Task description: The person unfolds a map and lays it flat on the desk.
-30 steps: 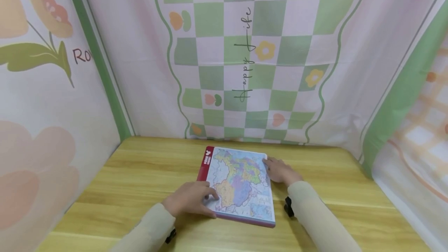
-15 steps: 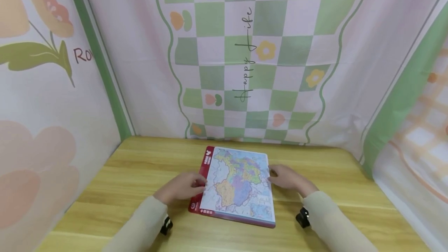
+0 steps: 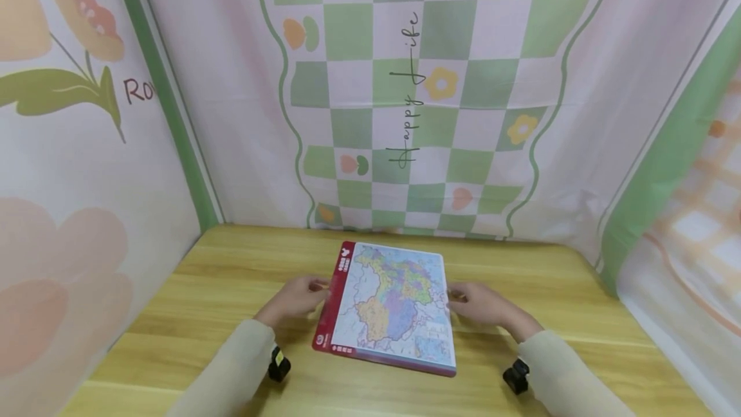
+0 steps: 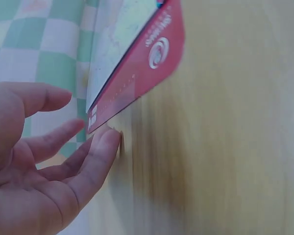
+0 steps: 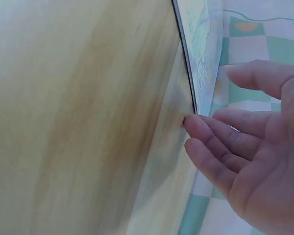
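A flat rectangular board printed with a colourful map (image 3: 388, 301) lies on the wooden table, a red strip along its left side. Just off that strip is my left hand (image 3: 296, 298), its fingers loosely bent and holding nothing. In the left wrist view, the fingertips of the left hand (image 4: 54, 171) come close to the red border (image 4: 137, 73); whether they touch it I cannot tell. My right hand (image 3: 483, 303) is beside the right edge. The right wrist view has the relaxed right hand (image 5: 264, 156) at the board's dark thin edge (image 5: 186, 58), gripping nothing.
The wooden table (image 3: 243, 262) reaches back to a hanging cloth (image 3: 347, 82) with green and white checks. Printed cloth walls stand at the left (image 3: 69, 166) and right (image 3: 683, 211). Each wrist carries a small black device, such as the left one (image 3: 279, 365).
Both hands have drawn off the map board, the left one leftward from its lower left part, the right one down and rightward from its upper right corner. The board stays in place.
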`<state>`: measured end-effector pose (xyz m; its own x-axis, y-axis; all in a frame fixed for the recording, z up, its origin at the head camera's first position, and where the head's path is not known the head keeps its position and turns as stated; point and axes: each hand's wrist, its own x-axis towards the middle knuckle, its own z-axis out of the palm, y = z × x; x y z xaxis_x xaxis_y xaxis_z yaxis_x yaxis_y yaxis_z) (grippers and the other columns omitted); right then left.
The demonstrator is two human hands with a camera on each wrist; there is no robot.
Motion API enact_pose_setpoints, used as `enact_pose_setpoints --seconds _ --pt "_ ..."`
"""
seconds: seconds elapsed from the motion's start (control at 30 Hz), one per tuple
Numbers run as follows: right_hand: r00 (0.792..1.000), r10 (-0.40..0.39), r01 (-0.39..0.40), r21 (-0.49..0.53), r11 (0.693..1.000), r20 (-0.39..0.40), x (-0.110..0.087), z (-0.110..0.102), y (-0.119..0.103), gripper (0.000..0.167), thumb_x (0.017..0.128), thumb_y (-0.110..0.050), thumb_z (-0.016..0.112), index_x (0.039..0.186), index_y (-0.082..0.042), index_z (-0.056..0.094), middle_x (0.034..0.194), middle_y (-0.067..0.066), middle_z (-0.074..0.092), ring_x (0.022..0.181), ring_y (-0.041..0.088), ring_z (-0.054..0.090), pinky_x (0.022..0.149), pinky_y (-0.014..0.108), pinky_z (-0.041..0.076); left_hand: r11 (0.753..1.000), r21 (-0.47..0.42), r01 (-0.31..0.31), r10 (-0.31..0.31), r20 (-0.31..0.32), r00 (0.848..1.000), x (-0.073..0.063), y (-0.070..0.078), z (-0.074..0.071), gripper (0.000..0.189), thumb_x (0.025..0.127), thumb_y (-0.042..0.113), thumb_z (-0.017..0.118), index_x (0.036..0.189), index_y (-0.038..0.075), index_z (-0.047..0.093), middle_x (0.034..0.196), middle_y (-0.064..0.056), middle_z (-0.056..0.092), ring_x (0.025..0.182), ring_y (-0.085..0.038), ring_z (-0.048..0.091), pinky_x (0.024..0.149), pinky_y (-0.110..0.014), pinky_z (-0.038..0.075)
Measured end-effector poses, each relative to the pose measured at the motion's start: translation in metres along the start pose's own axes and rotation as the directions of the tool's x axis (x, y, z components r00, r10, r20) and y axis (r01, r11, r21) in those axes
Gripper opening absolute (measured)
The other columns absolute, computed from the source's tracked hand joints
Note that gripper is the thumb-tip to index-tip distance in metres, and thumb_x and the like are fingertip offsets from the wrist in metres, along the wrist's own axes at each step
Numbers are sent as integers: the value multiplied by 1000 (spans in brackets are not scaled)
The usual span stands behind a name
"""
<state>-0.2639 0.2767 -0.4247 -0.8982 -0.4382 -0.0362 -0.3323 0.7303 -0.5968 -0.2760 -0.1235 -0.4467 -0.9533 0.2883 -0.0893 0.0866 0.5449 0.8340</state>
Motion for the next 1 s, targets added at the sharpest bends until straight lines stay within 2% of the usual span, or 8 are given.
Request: enact_pose_setpoints --seconds 0.17,0.3,0.63,0.8,1.0 --pt "1000 2 -2 49 999 0 -3 3 3 45 99 -15 62 134 11 55 128 29 60 113 42 60 92 55 53 982 -178 63 -63 5 998 5 -5 -1 47 101 25 61 136 -6 54 128 -18 61 106 -28 65 87 -41 58" --pt "1000 16 -15 56 998 -2 -4 5 2 50 99 -17 62 136 14 51 126 28 62 110 38 62 90 51 54 964 -253 78 -77 14 997 8 -7 0 50 101 26 61 137 -9 52 126 -19 63 106 -30 65 88 -42 58" --pt "997 73 -71 88 994 -24 -3 8 -2 53 101 -19 59 140 15 46 125 27 62 114 38 60 93 52 52 932 -337 133 -136 14 991 12 -10 2 43 102 18 57 137 -8 52 120 -18 64 101 -27 67 82 -38 59" --pt "994 89 -83 97 992 -59 -1 10 -2 51 101 -19 60 138 14 49 126 26 62 116 40 59 94 52 52 931 -337 139 -144 9 990 14 -11 3 50 97 17 65 137 -9 51 116 -16 66 98 -26 67 83 -37 59" --pt "992 76 -67 91 994 -100 2 13 -1 51 98 -15 63 136 16 49 130 30 58 122 45 54 97 55 50 933 -332 141 -150 -2 989 16 -10 4 60 93 14 70 140 -13 45 123 -21 63 99 -26 67 84 -38 59"
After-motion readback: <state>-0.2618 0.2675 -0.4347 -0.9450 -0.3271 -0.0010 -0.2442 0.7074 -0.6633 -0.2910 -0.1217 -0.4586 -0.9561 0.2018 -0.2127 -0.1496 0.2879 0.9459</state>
